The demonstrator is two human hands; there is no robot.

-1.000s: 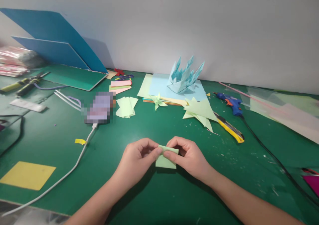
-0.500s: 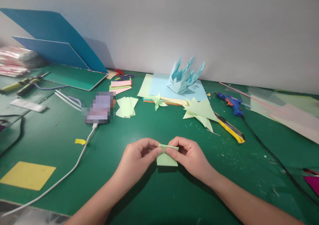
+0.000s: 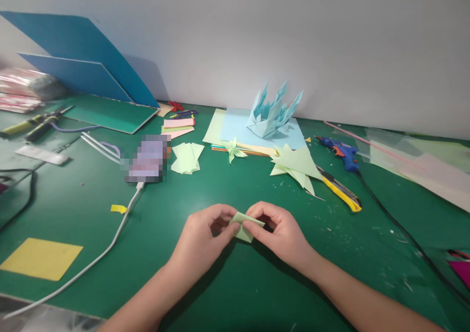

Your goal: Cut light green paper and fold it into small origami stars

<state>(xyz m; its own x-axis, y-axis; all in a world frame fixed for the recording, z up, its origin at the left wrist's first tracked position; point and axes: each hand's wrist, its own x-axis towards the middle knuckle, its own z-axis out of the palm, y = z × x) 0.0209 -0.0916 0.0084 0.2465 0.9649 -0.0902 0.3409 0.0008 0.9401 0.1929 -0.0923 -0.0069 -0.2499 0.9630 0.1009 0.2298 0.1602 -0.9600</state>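
Note:
Between my two hands is a small piece of light green paper (image 3: 245,233), its upper edge folded over. My left hand (image 3: 207,234) pinches its left side, thumb on the near face and fingers behind. On the right side, my right hand (image 3: 277,229) grips it the same way, the thumbs close together. The paper is tilted, its right end lower. Beyond the hands lie a light green folded paper flower (image 3: 232,150), a pile of light green squares (image 3: 187,157) and pointed green paper pieces (image 3: 293,163).
A light blue folded-paper crown shape (image 3: 270,114) stands on paper sheets at the back. To the right lie a yellow utility knife (image 3: 341,192) and a blue glue gun (image 3: 340,152) with a black cord. A blurred-out device (image 3: 149,158) with a white cable and a yellow sheet (image 3: 42,258) are left.
The green paper has turned in my fingers from nearly level to slanting down to the right, and less of its lower part shows. Both hands stay in almost the same place.

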